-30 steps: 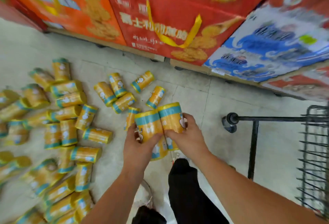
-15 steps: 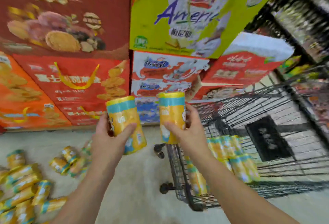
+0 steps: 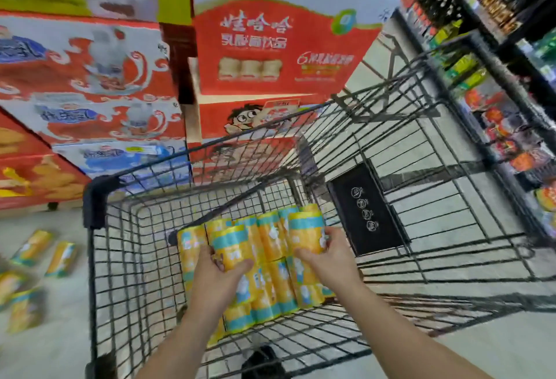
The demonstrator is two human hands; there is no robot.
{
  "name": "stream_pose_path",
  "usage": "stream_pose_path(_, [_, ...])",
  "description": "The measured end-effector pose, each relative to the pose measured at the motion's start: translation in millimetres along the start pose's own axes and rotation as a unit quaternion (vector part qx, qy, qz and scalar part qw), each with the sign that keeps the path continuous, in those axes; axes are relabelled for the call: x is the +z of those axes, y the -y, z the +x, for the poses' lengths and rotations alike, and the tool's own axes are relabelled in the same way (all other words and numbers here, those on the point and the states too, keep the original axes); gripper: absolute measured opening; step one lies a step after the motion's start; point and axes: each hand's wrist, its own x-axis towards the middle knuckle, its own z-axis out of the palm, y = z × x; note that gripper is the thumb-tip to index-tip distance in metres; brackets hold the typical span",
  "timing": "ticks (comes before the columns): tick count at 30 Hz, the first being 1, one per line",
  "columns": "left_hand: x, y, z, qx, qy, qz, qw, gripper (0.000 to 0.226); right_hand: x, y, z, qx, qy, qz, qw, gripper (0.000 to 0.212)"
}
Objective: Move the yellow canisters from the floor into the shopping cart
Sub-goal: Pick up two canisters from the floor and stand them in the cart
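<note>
Canisters reach the cart: the left hand (image 3: 215, 278) grips the left canister (image 3: 233, 247), its fingers (image 3: 207, 255) curled round the lower half and the thumb across the front. The right hand (image 3: 326, 261) holds the right canister (image 3: 307, 234) the same way, thumb up its side. Both canisters stand roughly upright inside the wire walls of the cart (image 3: 99, 198), above the stack (image 3: 270, 297) already loaded there. That stack lies under and just beyond the fingers in close rows. Whether the held pair is touching the stack cannot be told from this angle.

A second ago the same pair was being lifted off the floor beside the spilled pile. Half a second ago it was held in the air, short of the cart's rim. Now both hands have crossed the rim and dropped among the loaded rows, so this pair looks all but delivered. What seems left is to seat each one against its neighbours and let go.

The job looks far from over. More floor canisters (image 3: 31, 247) lie on their sides on the floor (image 3: 60, 354), well to the left of the left fingers and outside the cart wall. Only a few show at the frame's edge, blurred. Printed boxes (image 3: 270, 47) are stacked beyond the cart, and a black placard (image 3: 365, 210) sits on the cart just right of the right fingers. Shelves (image 3: 496, 47) run along the right.
</note>
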Motion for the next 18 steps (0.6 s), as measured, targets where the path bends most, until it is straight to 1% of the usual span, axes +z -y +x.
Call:
stream_pose_path(1, [16,12,7,-0.021,-0.008,0.016,1.0,0.055,7,-15,14,0.016,0.027,-0.036,0.999,0.072])
stream_pose_path(4, [44,39,21,-0.062,-0.035,0.06,0.996,0.049,33,-45,37,0.028,0.121,-0.129,0.984,0.07])
stream_pose_path(6, [55,54,27,-0.08,-0.049,0.093,0.991,0.052,50,-55,44,0.013,0.156,-0.19,0.969,0.069])
stream_pose_path(8, [62,70,33,-0.086,-0.044,0.111,0.989,0.056,64,-65,48,0.005,0.179,-0.221,0.958,0.067])
stream_pose_path(10, [66,84,39,-0.087,-0.048,0.121,0.988,0.065,75,-71,49,0.008,0.197,-0.262,0.945,0.064])
stream_pose_path(11, [67,88,42,-0.095,-0.035,0.139,0.985,0.069,78,-72,50,0.003,0.195,-0.297,0.935,0.063])
stream_pose_path(12, [68,89,43,-0.11,-0.011,0.15,0.982,0.07,80,-74,51,-0.004,0.191,-0.335,0.923,0.064])
stream_pose_path(14, [68,91,48,-0.14,0.014,0.175,0.974,0.063,82,-76,54,-0.025,0.181,-0.393,0.901,0.069])
stream_pose_path(16, [68,95,52,-0.158,0.023,0.178,0.971,0.064,81,-77,55,-0.036,0.187,-0.413,0.891,0.072])
stream_pose_path(18, [65,97,53,-0.163,0.031,0.178,0.97,0.067,79,-76,56,-0.037,0.197,-0.42,0.885,0.068])
